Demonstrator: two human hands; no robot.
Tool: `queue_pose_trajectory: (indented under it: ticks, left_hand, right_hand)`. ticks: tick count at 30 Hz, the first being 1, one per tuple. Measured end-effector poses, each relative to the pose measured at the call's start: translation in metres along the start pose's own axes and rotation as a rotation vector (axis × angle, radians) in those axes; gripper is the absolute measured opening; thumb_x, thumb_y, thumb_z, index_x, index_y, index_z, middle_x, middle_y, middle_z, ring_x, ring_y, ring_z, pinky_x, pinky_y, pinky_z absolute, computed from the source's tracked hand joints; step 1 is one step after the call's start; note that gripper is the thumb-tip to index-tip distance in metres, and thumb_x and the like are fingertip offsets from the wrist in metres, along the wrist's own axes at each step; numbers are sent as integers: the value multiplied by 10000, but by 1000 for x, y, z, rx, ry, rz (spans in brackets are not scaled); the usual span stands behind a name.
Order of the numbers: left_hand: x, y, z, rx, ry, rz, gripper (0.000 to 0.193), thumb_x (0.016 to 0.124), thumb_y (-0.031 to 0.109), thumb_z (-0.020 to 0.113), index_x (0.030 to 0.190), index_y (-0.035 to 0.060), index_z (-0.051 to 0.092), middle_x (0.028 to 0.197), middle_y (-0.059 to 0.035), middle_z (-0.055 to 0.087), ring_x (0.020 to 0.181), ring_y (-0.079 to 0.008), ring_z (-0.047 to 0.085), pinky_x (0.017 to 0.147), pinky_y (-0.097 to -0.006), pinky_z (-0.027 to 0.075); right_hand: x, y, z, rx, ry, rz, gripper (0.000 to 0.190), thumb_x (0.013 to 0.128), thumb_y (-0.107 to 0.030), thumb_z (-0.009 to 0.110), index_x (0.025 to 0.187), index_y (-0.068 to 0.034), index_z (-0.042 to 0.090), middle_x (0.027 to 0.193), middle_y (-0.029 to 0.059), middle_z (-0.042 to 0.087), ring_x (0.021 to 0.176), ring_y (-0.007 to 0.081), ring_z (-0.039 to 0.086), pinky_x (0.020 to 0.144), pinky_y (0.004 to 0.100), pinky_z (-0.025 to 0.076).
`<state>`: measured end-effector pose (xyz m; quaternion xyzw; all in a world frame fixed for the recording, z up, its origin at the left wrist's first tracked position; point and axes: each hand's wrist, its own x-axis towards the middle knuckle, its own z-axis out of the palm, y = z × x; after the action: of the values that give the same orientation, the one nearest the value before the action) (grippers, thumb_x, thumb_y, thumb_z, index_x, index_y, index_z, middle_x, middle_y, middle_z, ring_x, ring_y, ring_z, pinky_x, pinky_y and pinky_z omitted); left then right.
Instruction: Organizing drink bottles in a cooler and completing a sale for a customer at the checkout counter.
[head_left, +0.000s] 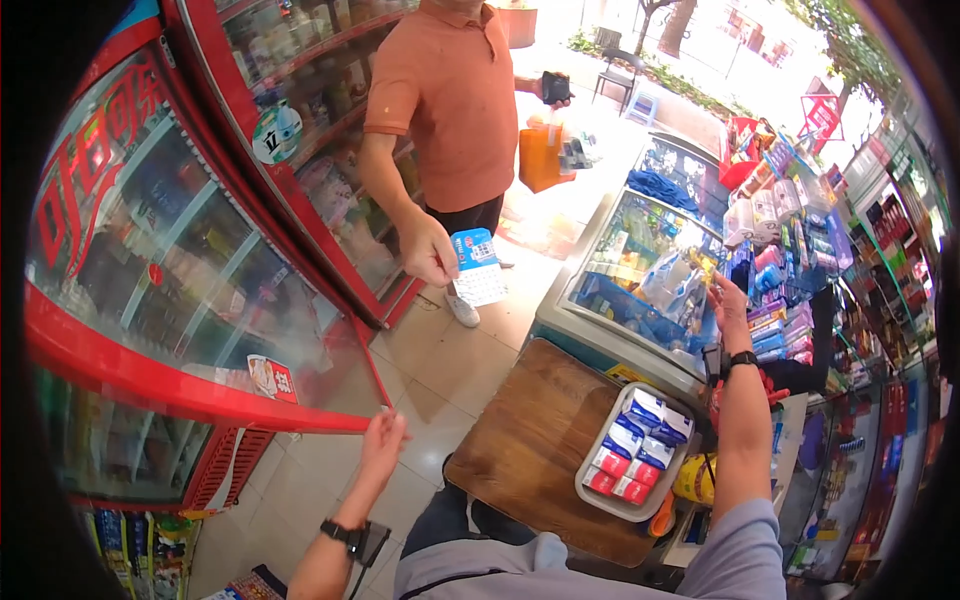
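Observation:
My left hand (384, 444) is at the lower corner of a red-framed glass refrigerator door (315, 417), its fingers loosely curled. It seems to touch the frame, but whether it grips cannot be told. My right hand (729, 306) reaches out over the near right side of a glass-topped chest freezer (551, 311). A small yellow thing (706, 270) shows at its fingertips; whether it is held is unclear. Facing me, a person in an orange polo shirt (457, 105) holds out a blue and white card (478, 266) bearing writing and a printed code.
A brown wooden tabletop (517, 442) carries a pale tray (583, 472) of blue-and-white and red-and-white packs. Boxed sweets (765, 334) crowd a display on the right. The person's other hand has a dark object (556, 88) and an orange bag (540, 157). Tiled floor (420, 382) lies between.

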<state>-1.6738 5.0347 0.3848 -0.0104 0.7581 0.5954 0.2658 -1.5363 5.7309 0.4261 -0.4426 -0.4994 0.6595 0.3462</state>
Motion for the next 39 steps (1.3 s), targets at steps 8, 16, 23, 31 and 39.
queue_pose_trajectory:
  ticks: [8,16,23,31,39]
  left_hand:
    - [82,146,112,-404,-212,126,565,1002,455,529,1362,27,450,1225,-88,595,983,-172,637,782,-313,493]
    - [100,154,161,-693,-251,8,256,1024,197,527,1174,-4,577,1017,-119,688,903,-224,701,766,-341,572]
    - [56,106,139,-475,-439,-196,298,1024,203,526,1194,-31,598,1081,-148,701,955,-236,707,799,-360,588]
    - [11,43,78,-330,-364,-352,286,1025,186,524,1186,-40,591,1002,-163,718,869,-214,724,747,-337,601]
    - [-7,6,40,-332,-233,-423,259,1015,182,552,1144,-28,631,1016,-123,719,861,-182,710,745,-313,578]
  right_hand:
    - [-67,-14,-25,-399,-2,-118,305,862,-253,737,1107,-82,678,946,-9,639,811,106,593,692,250,484]
    - [-47,13,59,-1197,-87,-826,527,765,-306,760,1207,-45,642,1253,235,579,1130,374,565,988,425,445]
    - [-36,51,132,-1704,-240,-577,666,794,-348,739,1396,-174,513,1565,129,308,1416,406,276,1126,524,304]
    - [-12,69,165,-1917,-299,-459,602,804,-322,727,1337,-101,554,1573,58,308,1438,386,240,1115,591,264]
    - [-6,80,167,-1913,-253,-405,575,792,-317,736,1298,-90,584,1554,97,337,1425,391,268,1102,572,296]
